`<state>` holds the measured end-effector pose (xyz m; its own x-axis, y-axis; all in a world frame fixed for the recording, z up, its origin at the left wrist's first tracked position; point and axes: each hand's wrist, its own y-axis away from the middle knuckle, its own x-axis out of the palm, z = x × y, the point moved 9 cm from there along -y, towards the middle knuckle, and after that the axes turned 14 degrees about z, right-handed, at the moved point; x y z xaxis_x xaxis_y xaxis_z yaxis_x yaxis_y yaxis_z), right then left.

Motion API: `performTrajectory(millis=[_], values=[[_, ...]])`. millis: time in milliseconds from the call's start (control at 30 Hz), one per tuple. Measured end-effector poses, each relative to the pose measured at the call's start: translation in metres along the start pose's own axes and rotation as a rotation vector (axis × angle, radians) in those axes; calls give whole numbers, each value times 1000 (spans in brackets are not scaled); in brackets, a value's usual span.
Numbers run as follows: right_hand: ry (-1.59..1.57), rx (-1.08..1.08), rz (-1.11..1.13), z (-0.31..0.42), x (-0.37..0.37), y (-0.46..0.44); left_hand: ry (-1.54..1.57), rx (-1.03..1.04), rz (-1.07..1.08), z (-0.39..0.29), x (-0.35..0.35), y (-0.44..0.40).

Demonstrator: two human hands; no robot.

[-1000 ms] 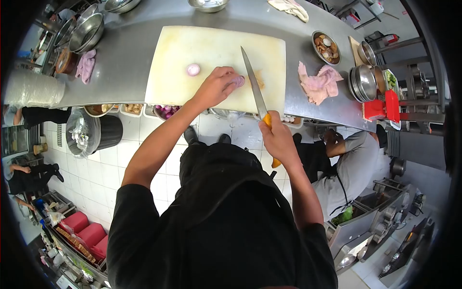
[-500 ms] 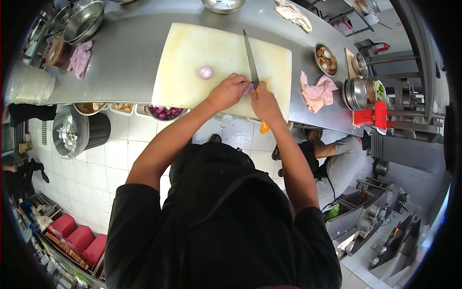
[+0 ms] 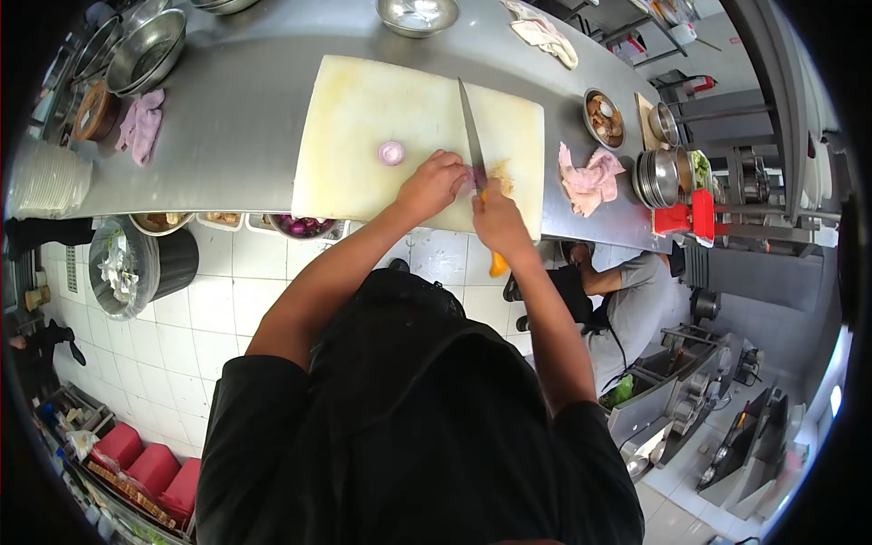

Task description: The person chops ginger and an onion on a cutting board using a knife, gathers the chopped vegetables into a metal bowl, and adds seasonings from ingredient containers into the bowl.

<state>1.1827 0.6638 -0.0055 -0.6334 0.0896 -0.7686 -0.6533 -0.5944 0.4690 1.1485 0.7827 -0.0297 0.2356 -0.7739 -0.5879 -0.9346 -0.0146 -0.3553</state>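
My left hand [image 3: 431, 188] is closed, its fingertips pressed on a small purple onion piece [image 3: 470, 180] that they mostly cover. The right hand [image 3: 500, 219] grips a long knife [image 3: 471, 132] by its yellow handle, the blade pointing away from me beside the onion piece. Both hands are over the near edge of a large white cutting board [image 3: 363, 104]. A cut onion half [image 3: 391, 153] lies on the board, left of my left hand. Just right of the blade sits a small heap of pale brown bits [image 3: 500, 175].
Pink cloths [image 3: 590, 179] and a bowl of brown pieces [image 3: 603, 118] lie right of the board. Below the counter's front edge are a bowl of purple onions [image 3: 303, 224] and a lined bin [image 3: 116, 270]. Another person [image 3: 627, 304] is low down at the right.
The whole view has shifted, so the board and counter appear slightly lower. Both hands stay by the onion piece and the knife remains in the right hand.
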Motion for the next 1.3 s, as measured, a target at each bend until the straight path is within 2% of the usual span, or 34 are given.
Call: performTrajectory(millis=[67,233,400,500,633,733,833,933,1033,1133,1300], values=[[9,-39,-62,1,2,-14,17,-12,-4,-1,2,-1],[-53,-8,23,0,-5,-1,-26,-44,36,4,3,-2],[-18,-24,-31,1,5,-9,-23,-27,-48,1,-1,-2],[-109,42,71,2,-2,9,-19,-27,-41,2,-3,-3],[-38,8,-53,2,18,-3,12,-69,-33,4,-1,-1],[-75,-32,-6,2,8,-5,17,-70,-11,2,-2,-1],[-132,41,44,5,10,5,-14,-53,-34,0,0,1],[2,-83,-153,-3,19,-19,-45,-40,-55,1,1,2],[-170,-28,-23,-12,16,-26,-32,-9,-66,-4,-2,5],[-258,126,122,7,4,3,-40,-42,-64,3,-1,7],[-70,12,-59,2,18,-10,-10,-92,-67,9,0,4]])
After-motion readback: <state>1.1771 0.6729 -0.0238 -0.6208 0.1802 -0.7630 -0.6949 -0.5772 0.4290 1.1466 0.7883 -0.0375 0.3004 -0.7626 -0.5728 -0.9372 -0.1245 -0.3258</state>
